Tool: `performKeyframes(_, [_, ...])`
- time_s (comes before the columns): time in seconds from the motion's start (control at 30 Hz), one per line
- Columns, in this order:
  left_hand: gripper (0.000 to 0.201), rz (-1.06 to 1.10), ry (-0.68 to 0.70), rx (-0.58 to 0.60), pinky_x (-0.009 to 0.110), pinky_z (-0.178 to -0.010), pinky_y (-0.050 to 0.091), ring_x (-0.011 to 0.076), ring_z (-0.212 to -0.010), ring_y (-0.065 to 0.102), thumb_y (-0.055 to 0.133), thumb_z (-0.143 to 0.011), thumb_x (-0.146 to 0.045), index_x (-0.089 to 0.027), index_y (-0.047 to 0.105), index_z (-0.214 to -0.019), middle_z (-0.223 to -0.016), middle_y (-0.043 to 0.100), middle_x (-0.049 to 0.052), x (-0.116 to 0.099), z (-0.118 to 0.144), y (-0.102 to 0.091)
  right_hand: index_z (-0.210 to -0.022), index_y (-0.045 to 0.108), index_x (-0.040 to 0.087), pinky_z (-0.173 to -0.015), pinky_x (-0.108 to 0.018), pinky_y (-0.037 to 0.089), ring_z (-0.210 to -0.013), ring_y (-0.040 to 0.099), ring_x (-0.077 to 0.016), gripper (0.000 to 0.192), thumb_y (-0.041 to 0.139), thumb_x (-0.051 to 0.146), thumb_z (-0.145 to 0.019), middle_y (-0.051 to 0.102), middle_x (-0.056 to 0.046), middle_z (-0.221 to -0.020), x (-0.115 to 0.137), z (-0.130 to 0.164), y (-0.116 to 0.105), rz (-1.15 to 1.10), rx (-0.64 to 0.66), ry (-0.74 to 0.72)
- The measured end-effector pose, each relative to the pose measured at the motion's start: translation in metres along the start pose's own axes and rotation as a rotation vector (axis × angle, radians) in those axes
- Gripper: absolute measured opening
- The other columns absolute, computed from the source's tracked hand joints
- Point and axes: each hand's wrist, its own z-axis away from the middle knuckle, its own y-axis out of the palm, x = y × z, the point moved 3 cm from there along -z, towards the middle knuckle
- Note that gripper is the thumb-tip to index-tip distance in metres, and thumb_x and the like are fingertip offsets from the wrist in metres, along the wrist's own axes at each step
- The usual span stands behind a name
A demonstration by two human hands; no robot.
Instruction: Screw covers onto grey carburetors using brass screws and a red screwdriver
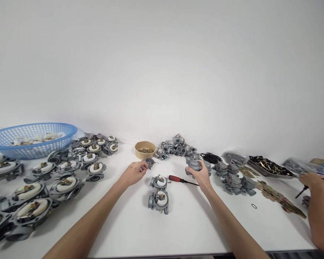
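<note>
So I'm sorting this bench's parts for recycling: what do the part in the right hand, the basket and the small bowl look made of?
The part under the right hand, a grey body, looks like cast metal: dull grey, matte, uneven surface. The basket looks like blue plastic, moulded in an open lattice. The bowl looks like tan paper or card, plain and matte, though that is less sure.

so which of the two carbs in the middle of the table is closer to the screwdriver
The farther carburetor, just left of the red-handled screwdriver; the other carburetor lies nearer the person, below it.
</note>
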Motion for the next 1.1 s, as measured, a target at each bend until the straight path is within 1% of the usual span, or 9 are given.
performKeyframes(0.2, [0.023, 0.001, -0.002, 0.001, 0.029, -0.081, 0.054, 0.0230, -0.092, 0.073, 0.054, -0.086, -0.024, -0.028, 0.074, -0.098, -0.098, 0.079, 0.001, -0.002, 0.002, -0.001, -0.105, 0.067, 0.018, -0.070, -0.036, 0.049, -0.081, 0.067, -0.0288, 0.063, 0.083, 0.059, -0.060, 0.074, -0.009, -0.092, -0.006, 0.014, -0.052, 0.343, -0.145, -0.093])
performKeyframes(0.33, [0.022, -0.009, -0.007, 0.010, 0.030, -0.080, 0.054, 0.0236, -0.094, 0.072, 0.054, -0.087, -0.024, -0.028, 0.073, -0.098, -0.097, 0.078, 0.000, -0.004, 0.003, 0.000, -0.099, 0.071, 0.018, -0.075, -0.040, 0.051, -0.086, 0.068, -0.0340, 0.059, 0.079, 0.064, -0.063, 0.076, -0.012, -0.091, -0.015, 0.020, -0.078, 0.468, -0.159, -0.128])
performKeyframes(0.4, [0.022, -0.017, -0.016, 0.016, 0.031, -0.081, 0.053, 0.0242, -0.096, 0.071, 0.054, -0.088, -0.024, -0.028, 0.072, -0.098, -0.097, 0.077, 0.000, -0.004, 0.004, 0.000, -0.094, 0.073, 0.019, -0.081, -0.042, 0.052, -0.092, 0.069, -0.0359, 0.055, 0.078, 0.063, -0.061, 0.076, -0.013, -0.096, -0.018, 0.022, -0.085, 0.508, -0.146, -0.157])
performKeyframes(0.5, [0.022, -0.027, -0.034, 0.027, 0.031, -0.083, 0.053, 0.0246, -0.099, 0.071, 0.053, -0.088, -0.024, -0.028, 0.072, -0.099, -0.097, 0.077, 0.001, -0.005, 0.005, 0.001, -0.093, 0.076, 0.020, -0.096, -0.046, 0.050, -0.109, 0.067, -0.0393, 0.055, 0.081, 0.059, -0.055, 0.073, -0.014, -0.114, -0.017, 0.022, -0.091, 0.542, -0.118, -0.202])
performKeyframes(0.6, [0.022, -0.033, -0.044, 0.036, 0.031, -0.084, 0.053, 0.0252, -0.102, 0.070, 0.053, -0.088, -0.024, -0.028, 0.072, -0.099, -0.098, 0.076, 0.001, -0.005, 0.006, 0.001, -0.091, 0.077, 0.020, -0.101, -0.049, 0.050, -0.109, 0.068, -0.0401, 0.055, 0.085, 0.056, -0.051, 0.072, -0.014, -0.117, -0.013, 0.021, -0.094, 0.549, -0.066, -0.200])
performKeyframes(0.8, [0.022, -0.031, -0.047, 0.050, 0.031, -0.083, 0.053, 0.0245, -0.100, 0.070, 0.053, -0.088, -0.025, -0.029, 0.071, -0.100, -0.099, 0.076, 0.000, -0.007, 0.007, 0.000, -0.092, 0.078, 0.019, -0.081, -0.049, 0.057, -0.091, 0.074, -0.0405, 0.054, 0.091, 0.048, -0.048, 0.079, -0.014, -0.100, -0.006, 0.013, -0.105, 0.471, -0.003, -0.042])
performKeyframes(0.9, [0.022, -0.030, -0.052, 0.048, 0.032, -0.087, 0.053, 0.0248, -0.102, 0.069, 0.054, -0.088, -0.024, -0.029, 0.071, -0.100, -0.100, 0.077, 0.000, -0.009, 0.007, -0.001, -0.093, 0.079, 0.018, -0.076, -0.047, 0.059, -0.094, 0.075, -0.0420, 0.057, 0.093, 0.047, -0.046, 0.081, -0.016, -0.100, -0.005, 0.012, -0.109, 0.398, 0.026, 0.021])
performKeyframes(1.03, [0.022, -0.029, -0.055, 0.047, 0.033, -0.089, 0.052, 0.0257, -0.104, 0.068, 0.053, -0.089, -0.023, -0.029, 0.071, -0.100, -0.100, 0.077, 0.000, -0.010, 0.008, -0.001, -0.114, 0.078, 0.018, -0.085, -0.049, 0.060, -0.120, 0.067, -0.0465, 0.078, 0.096, 0.052, -0.046, 0.077, -0.020, -0.118, -0.008, 0.019, -0.109, 0.282, 0.051, 0.051])
performKeyframes(1.1, [0.022, -0.029, -0.058, 0.046, 0.033, -0.087, 0.052, 0.0257, -0.103, 0.069, 0.054, -0.089, -0.023, -0.029, 0.072, -0.100, -0.100, 0.077, 0.000, -0.009, 0.008, -0.001, -0.130, 0.072, 0.021, -0.088, -0.051, 0.059, -0.123, 0.065, -0.0454, 0.091, 0.097, 0.053, -0.048, 0.076, -0.019, -0.119, -0.012, 0.025, -0.107, 0.180, 0.045, 0.051])
